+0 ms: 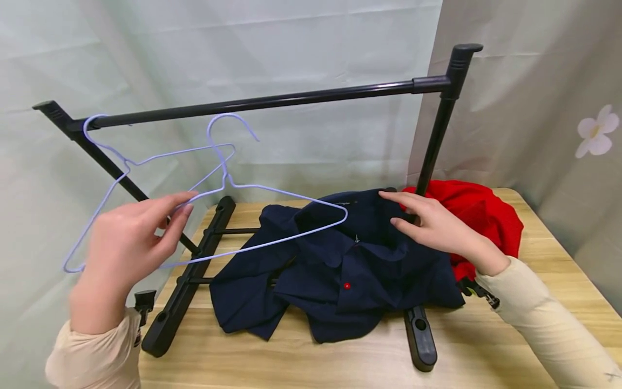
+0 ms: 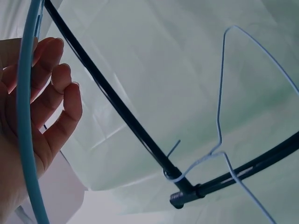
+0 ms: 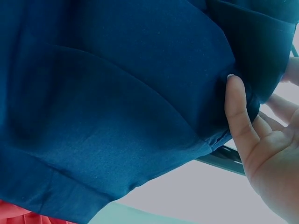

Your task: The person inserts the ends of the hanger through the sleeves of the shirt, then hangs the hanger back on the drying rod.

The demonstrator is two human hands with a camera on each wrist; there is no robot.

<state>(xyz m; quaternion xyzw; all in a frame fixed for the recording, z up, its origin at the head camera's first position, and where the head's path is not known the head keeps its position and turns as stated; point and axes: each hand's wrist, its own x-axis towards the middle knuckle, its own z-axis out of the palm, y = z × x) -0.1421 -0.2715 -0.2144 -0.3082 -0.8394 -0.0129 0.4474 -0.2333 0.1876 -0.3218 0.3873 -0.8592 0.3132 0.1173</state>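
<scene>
My left hand (image 1: 126, 237) pinches a thin lilac wire clothes hanger (image 1: 225, 175) by one shoulder, between thumb and forefinger. The hanger's hook points up, just in front of the rack's rail, and its wire crosses before the cloth. A dark navy shirt (image 1: 364, 302) with a red button lies crumpled across the rack's base. At the shirt's far right edge is my right hand (image 1: 430, 221), fingers extended. In the right wrist view its thumb (image 3: 237, 102) lies against the navy cloth, and the other fingers are partly hidden behind a fold.
A second lilac hanger (image 1: 127, 162) hangs at the left end of the black rack's rail (image 1: 291, 100). Red cloth (image 1: 481, 210) lies behind the right upright. The rack's feet stand on a wooden table (image 1: 233, 351), before pale curtains (image 1: 301, 48).
</scene>
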